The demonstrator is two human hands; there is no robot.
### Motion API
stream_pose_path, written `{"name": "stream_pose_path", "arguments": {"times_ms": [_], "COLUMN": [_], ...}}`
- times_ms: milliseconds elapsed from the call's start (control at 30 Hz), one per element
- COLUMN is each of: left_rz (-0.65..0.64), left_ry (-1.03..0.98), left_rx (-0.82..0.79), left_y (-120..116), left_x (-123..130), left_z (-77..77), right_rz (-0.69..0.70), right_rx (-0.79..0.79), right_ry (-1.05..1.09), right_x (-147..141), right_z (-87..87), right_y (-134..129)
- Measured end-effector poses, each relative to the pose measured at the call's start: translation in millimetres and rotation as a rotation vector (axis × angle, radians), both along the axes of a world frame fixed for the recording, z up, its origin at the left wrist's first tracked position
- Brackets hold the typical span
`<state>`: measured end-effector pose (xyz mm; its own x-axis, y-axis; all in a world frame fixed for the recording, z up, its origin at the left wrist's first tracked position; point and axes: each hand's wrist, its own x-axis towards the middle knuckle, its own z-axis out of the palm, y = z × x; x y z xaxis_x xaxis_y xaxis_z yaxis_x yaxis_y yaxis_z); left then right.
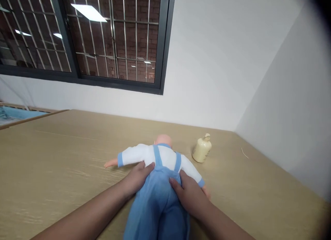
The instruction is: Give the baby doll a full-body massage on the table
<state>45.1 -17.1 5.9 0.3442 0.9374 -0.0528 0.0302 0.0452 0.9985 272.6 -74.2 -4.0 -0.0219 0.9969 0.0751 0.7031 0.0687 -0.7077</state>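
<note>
Your left fingers (141, 165) and right fingers (184, 177) clasp the doll (161, 185) around its sides, thumbs against its back.

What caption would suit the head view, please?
Left hand and right hand hold a doll in blue overalls near a bottle.

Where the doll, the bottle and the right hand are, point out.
Doll (161, 186): head view, on its blue overalls.
Bottle (202, 151): head view, on its cream body.
Right hand (191, 193): head view, on the back of the hand.
</note>
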Motion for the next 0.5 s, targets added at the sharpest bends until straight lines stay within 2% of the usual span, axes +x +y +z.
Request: {"name": "stream_pose_path", "arguments": {"times_ms": [67,167,233,300,400,500], "left_rz": [0.038,0.045,0.063,0.103,0.139,0.080], "left_ry": [0.196,0.567,0.853,1.040,1.085,0.973], "left_rx": [0.122,0.354,0.455,0.532,0.675,0.820], "left_y": [-1.1,-7.9,-14.4,-20.9,-29.7,-38.6], "left_x": [-6.0,-17.5,-23.7,-27.1,-26.5,-21.1], "left_z": [4.3,18.5,29.8,38.4,42.2,37.1], "right_rz": [-0.045,-0.072,-0.062,-0.059,-0.069,0.013], "right_rx": [0.012,0.031,0.064,0.117,0.236,0.412], "right_ry": [-0.138,-0.301,-0.368,-0.393,-0.387,-0.374], "right_x": [0.0,-0.4,-0.6,-0.8,-2.3,-6.3], "right_z": [4.5,12.1,16.4,19.1,18.5,13.0], "right_y": [-2.0,-4.5,-5.8,-7.2,-9.8,-13.1]}}
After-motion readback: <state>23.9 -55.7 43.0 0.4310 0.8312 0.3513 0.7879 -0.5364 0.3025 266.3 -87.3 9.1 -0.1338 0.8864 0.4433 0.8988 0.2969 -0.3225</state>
